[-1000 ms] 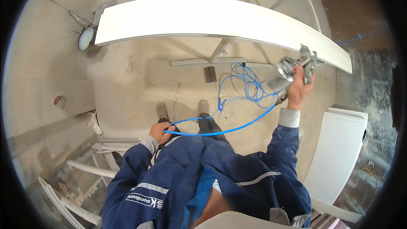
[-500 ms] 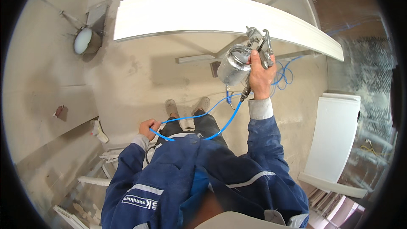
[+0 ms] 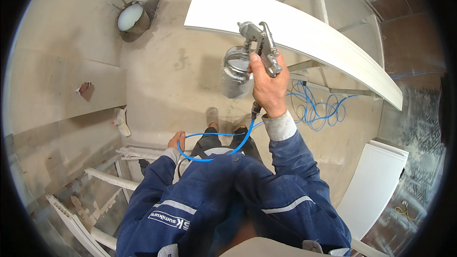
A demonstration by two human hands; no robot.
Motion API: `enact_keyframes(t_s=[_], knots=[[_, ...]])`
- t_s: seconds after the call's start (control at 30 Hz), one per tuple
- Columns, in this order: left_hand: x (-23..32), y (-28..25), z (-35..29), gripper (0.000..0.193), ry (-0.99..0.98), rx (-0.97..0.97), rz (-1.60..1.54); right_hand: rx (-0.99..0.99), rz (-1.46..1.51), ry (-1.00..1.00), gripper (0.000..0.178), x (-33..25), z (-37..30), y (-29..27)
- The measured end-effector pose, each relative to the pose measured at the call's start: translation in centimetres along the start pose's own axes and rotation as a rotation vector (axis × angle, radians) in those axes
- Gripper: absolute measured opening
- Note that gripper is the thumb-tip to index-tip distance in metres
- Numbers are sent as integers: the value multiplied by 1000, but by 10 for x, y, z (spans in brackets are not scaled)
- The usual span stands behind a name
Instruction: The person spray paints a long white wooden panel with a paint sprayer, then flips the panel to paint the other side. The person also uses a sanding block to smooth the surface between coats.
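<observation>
My right hand (image 3: 270, 86) is wrapped round the handle of a metal spray gun (image 3: 258, 38) with a silver cup (image 3: 236, 78) hanging below its front. The gun is held over the near edge of a long white panel (image 3: 285, 31), towards its left part. From the gun's handle a blue air hose (image 3: 246, 139) runs down and loops in front of my body. At that loop's left side, my left hand (image 3: 176, 141) is closed on the hose, low beside my leg.
Metal supports (image 3: 309, 66) stand under the panel. A bucket of whitish liquid (image 3: 132, 18) is at the far left. Coiled blue hose (image 3: 316, 109) lies on the floor beyond my right arm. Stacked white panels (image 3: 373, 185) are at right, a pale rack (image 3: 112, 178) at lower left.
The spray gun has moved left along the panel with my right hand, towards the panel's left end. My left hand still holds the hose. The whole view has swung, shifting the surroundings rightward.
</observation>
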State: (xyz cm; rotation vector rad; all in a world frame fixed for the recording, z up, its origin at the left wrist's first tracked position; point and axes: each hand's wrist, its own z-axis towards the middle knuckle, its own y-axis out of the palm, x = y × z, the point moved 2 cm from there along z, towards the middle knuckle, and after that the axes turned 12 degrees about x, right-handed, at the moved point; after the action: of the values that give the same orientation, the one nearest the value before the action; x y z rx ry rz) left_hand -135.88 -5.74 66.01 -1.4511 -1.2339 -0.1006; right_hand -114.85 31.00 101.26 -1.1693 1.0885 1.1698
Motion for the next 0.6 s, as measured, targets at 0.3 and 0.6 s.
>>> enact_keyframes(t_s=[0.3,0.6], knots=[[-45,6,-15,46,-168,-131,-78,-182,151,125,32,-1,-11,27],[-26,9,-8,48,-130,-160,-61,131,54,41,23,30,5,-43]])
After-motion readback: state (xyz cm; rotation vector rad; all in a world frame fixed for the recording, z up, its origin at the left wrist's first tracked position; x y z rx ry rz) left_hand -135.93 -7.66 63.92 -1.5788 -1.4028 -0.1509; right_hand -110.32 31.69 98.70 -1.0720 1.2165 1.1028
